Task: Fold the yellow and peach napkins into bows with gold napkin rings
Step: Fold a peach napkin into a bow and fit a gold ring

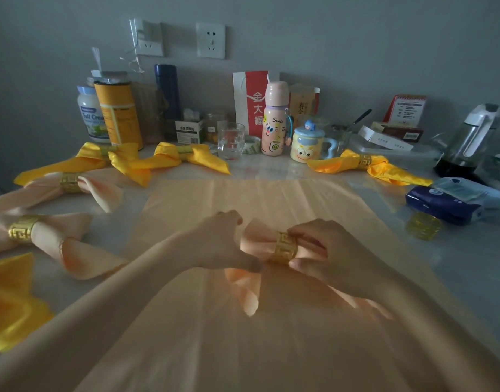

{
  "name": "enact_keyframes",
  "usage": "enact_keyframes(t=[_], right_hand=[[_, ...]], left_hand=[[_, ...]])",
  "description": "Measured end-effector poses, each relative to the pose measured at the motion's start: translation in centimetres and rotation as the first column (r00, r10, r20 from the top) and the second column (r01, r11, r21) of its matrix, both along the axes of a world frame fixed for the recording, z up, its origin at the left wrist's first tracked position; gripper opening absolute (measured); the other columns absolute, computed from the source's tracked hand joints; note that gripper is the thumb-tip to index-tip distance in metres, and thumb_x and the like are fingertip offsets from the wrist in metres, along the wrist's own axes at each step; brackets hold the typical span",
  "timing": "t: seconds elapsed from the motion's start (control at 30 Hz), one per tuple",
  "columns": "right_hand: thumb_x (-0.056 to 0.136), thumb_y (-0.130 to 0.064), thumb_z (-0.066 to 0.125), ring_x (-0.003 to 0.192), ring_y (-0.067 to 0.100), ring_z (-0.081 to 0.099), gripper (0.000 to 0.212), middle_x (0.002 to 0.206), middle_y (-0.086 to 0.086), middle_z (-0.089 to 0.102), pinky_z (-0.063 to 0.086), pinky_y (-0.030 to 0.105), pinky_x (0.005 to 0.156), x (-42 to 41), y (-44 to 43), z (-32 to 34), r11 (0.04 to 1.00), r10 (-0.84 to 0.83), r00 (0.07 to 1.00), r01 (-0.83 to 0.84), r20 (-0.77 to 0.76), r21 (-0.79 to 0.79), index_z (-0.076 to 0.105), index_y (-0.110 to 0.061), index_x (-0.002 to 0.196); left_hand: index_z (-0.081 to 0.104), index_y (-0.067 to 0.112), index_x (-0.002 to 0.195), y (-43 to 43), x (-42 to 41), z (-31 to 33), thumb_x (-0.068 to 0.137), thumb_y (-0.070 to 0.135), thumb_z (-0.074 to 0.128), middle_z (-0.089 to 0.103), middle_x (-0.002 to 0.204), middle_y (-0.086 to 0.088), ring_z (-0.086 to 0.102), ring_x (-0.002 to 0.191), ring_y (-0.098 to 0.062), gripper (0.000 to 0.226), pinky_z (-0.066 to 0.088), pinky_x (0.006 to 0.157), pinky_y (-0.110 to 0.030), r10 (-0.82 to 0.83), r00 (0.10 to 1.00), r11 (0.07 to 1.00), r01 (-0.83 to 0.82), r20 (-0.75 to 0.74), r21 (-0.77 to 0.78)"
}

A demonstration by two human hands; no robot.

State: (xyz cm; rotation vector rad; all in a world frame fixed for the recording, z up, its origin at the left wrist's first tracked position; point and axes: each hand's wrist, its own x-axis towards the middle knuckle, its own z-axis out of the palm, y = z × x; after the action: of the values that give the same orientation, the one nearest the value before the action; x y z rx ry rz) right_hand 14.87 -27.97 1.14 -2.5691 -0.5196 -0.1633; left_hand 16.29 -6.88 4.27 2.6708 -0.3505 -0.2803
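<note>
BOW IN THE MAKING: At the bench, you are working a half-made peach bow over a flat peach napkin spread before you. Your right hand is curling round the gold ring and the cloth inside it. Your left hand is pinching the bow's left loop right beside the ring.

The step in hand appears to be seating the ring at the middle. You are probably best served by bracing the ring with the right hand and drawing the loop out with the left until both wings match, with the tails trailing toward you.

Open room is lying mostly across the flat napkin itself. Finished peach bows are crowding the left edge, and yellow bows are lining the back in front of a drinking glass. A spare gold ring is sitting beside a tissue pack on the right. A yellow napkin is waiting at lower left.
</note>
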Motion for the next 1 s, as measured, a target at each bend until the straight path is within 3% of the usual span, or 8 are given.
enact_keyframes(t=[0.07,0.2,0.3,0.43,0.57,0.67,0.77,1.0], right_hand=[[0.078,-0.046,0.068,0.108,0.008,0.043,0.055,0.109,-0.014,0.049,0.032,0.016,0.084,0.1,0.2,0.0,1.000,-0.003,1.000,0.004,0.013,-0.018,0.052,-0.028,0.128],[0.065,-0.070,0.035,0.100,0.015,0.042,0.070,0.101,-0.009,0.053,0.025,0.026,0.081,0.4,1.2,-0.1,0.973,0.039,0.985,0.001,0.169,-0.229,0.061,-0.027,0.113],[0.074,-0.046,0.064,0.099,0.018,0.055,0.042,0.101,-0.003,0.062,0.037,0.029,0.084,0.0,1.2,0.2,0.995,0.066,0.991,-0.056,0.113,-0.088,0.061,-0.020,0.107],[0.079,-0.031,0.069,0.097,0.019,0.062,0.038,0.104,-0.003,0.068,0.046,0.033,0.083,-0.6,1.0,0.3,0.998,0.057,0.997,-0.058,0.050,0.021,0.058,-0.020,0.113],[0.076,-0.040,0.072,0.087,0.019,0.061,0.035,0.090,-0.005,0.067,0.047,0.037,0.079,-0.3,0.7,0.3,0.998,-0.019,0.998,0.015,0.067,0.066,0.060,-0.022,0.103],[0.076,-0.037,0.073,0.087,0.015,0.060,0.031,0.088,-0.008,0.066,0.048,0.037,0.081,-0.3,0.4,0.4,0.992,-0.012,1.000,0.011,0.005,0.124,0.061,-0.023,0.101],[0.076,-0.041,0.072,0.087,0.015,0.060,0.030,0.088,-0.007,0.066,0.048,0.038,0.081,-0.2,0.3,0.6,0.993,-0.005,0.998,0.012,-0.057,0.116,0.063,-0.024,0.099],[0.083,-0.047,0.060,0.093,0.012,0.048,0.023,0.087,-0.015,0.050,0.027,0.029,0.083,-0.4,1.1,0.5,0.974,0.048,0.996,-0.030,0.079,-0.225,0.053,-0.028,0.094]], left_hand=[[0.051,0.018,0.123,0.1,-0.9,-1.8,0.068,0.060,0.069,0.046,0.121,-0.002,0.045,0.114,-0.021,0.072,0.038,0.086,-0.026,0.083,0.997,0.993,-0.083,0.001,0.086],[0.049,0.019,0.085,-1.3,-2.6,-4.4,0.079,0.053,0.062,0.044,0.093,0.002,0.046,0.096,-0.021,0.037,0.039,0.074,-0.031,0.170,0.967,0.985,-0.157,0.191,-0.077],[0.046,0.019,0.083,-1.5,-2.9,-4.8,0.085,0.029,0.058,0.058,0.087,0.001,0.058,0.084,-0.024,0.016,0.047,0.071,-0.037,0.190,0.923,0.971,-0.127,0.334,-0.200],[0.036,0.023,0.077,-1.5,-3.5,-4.9,0.086,0.019,0.057,0.055,0.072,0.005,0.056,0.068,-0.024,0.024,0.044,0.060,-0.036,0.195,0.914,0.950,-0.085,0.357,-0.300],[0.046,0.020,0.094,-1.2,-4.3,-4.4,0.086,0.009,0.050,0.057,0.090,0.006,0.058,0.082,-0.023,0.014,0.045,0.064,-0.033,0.080,0.865,0.997,-0.079,0.495,-0.023],[0.064,0.015,0.080,-0.8,-4.7,-4.1,0.057,-0.002,0.069,0.056,0.065,0.003,0.057,0.055,-0.019,0.029,0.043,0.044,-0.026,-0.122,0.780,0.979,-0.007,0.614,0.204],[0.065,0.015,0.062,-0.1,-4.9,-4.4,0.052,-0.002,0.057,0.051,0.052,0.001,0.049,0.041,-0.017,0.021,0.037,0.037,-0.020,-0.340,0.662,0.905,0.037,0.668,0.424],[0.066,0.016,0.057,2.2,-5.7,-5.4,0.070,0.001,0.034,0.048,0.049,0.001,0.048,0.040,-0.017,0.037,0.033,0.039,-0.021,-0.510,0.560,0.781,-0.017,0.653,0.625]])
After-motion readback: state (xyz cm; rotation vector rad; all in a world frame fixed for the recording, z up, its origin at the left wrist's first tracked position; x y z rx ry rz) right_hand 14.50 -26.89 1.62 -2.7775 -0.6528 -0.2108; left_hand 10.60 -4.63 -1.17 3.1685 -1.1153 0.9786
